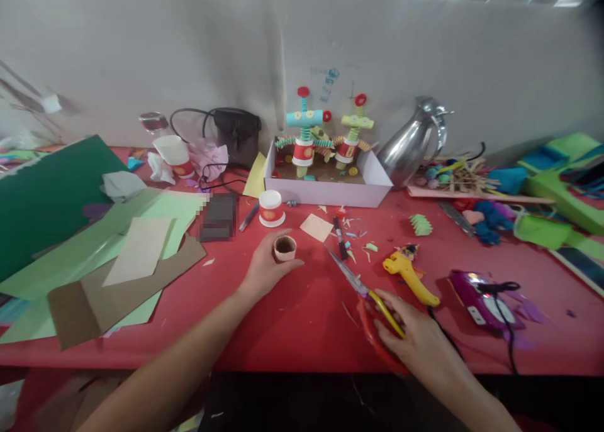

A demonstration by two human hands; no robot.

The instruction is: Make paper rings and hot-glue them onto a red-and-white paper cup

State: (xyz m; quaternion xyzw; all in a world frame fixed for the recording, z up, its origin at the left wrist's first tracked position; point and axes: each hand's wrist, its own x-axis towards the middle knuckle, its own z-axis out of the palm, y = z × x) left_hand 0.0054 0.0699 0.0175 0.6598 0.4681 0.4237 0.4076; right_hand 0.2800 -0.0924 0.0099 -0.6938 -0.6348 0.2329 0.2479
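Note:
My left hand [265, 270] holds a small brown paper roll [284, 248] upright on the red table [292, 319]. My right hand [415, 337] rests on a pair of scissors [358, 285] with red and yellow handles, blades pointing up and left, lying on the table. A yellow glue gun [409, 275] lies just right of the scissors. A small beige paper square [317, 227] and a black marker [340, 237] lie beyond the roll.
A white box [325, 190] with two paper robots stands at the back, with a red and white cup [271, 208] in front of it. Green and brown paper sheets [117, 256] cover the left. A metal jug [415, 143], a purple device [479, 297] and craft scraps sit on the right.

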